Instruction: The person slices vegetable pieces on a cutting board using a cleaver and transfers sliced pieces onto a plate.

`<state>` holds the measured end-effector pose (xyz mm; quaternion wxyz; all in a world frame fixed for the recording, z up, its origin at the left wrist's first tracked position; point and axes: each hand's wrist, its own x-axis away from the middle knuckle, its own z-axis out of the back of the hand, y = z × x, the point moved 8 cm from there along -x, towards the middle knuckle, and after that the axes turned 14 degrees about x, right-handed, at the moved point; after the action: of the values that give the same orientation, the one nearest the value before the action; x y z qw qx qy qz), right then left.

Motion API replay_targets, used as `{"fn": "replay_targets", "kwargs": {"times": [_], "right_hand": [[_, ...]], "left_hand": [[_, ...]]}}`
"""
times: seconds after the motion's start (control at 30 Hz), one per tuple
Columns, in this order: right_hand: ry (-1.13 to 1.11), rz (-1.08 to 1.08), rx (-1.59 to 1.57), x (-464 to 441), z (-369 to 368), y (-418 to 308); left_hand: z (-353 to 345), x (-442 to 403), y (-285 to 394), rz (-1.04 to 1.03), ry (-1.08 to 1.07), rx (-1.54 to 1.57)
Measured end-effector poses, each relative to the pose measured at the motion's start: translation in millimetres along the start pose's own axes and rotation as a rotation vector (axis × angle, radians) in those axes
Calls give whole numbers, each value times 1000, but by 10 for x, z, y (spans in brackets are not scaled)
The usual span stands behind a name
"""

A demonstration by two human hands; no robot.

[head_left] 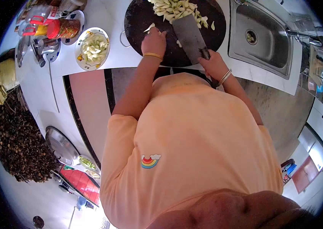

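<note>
My right hand (213, 65) is closed around the handle of a cleaver (192, 38). The broad grey blade lies slanted over a round dark chopping board (140, 19), its far end against a heap of pale vegetable slices (171, 8). Over the left part of the board, my left hand (154, 41) has its fingers drawn together on a pale slice (150, 27). What else those fingers may hold is hidden. A few loose slices lie near the blade. Left of the board, a patterned plate (79, 49) holds more pale pieces (94, 47).
A steel sink (260, 47) with a faucet (308, 37) is at the right. Jars with red lids (53, 29) and a metal container (49, 45) crowd the back left. A large metal lid or pan (60, 145) rests on the left counter.
</note>
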<state>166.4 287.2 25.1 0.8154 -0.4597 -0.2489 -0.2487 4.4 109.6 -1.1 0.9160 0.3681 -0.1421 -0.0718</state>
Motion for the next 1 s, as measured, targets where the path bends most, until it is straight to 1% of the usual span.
{"fn": "replay_targets", "kwargs": {"times": [0.03, 0.07, 0.1, 0.17, 0.27, 0.33, 0.4, 0.43, 0.5, 0.63, 0.73, 0.8, 0.9, 1.0], "right_hand": [[3, 2, -1, -8, -9, 26], [-14, 4, 5, -28, -56, 71], [-30, 6, 11, -49, -97, 107], [-25, 0, 13, -68, -150, 164], [-12, -26, 10, -70, -175, 148], [-3, -52, 6, -69, -190, 159], [22, 9, 27, -99, -191, 141], [23, 10, 28, -123, -205, 166], [17, 76, 143, -166, -256, 178], [33, 133, 236, -189, -311, 131], [-28, 92, 198, -123, -259, 29], [-162, -51, 12, -68, -273, 36], [-202, -92, -32, -122, -272, 87], [-237, -81, -51, -159, -305, 78]], "left_hand": [[25, -22, 34, 0, -96, -59], [-89, -90, -179, -3, -93, -60], [-295, -174, -367, -218, -6, -128], [-491, -137, -507, -431, 77, -197], [-601, -91, -587, -316, 3, -224], [-655, 45, -512, -332, -57, -211], [-665, 121, -417, -357, -89, -201], [-667, 124, -438, -292, -137, -191], [-656, 119, -463, -226, -187, -179], [-585, 131, -479, -224, -198, -112], [-564, 136, -488, -224, -189, -71], [-567, 139, -507, -236, -187, -47], [-579, 171, -479, -284, -209, -43], [-540, 189, -439, -251, -229, 32]]}}
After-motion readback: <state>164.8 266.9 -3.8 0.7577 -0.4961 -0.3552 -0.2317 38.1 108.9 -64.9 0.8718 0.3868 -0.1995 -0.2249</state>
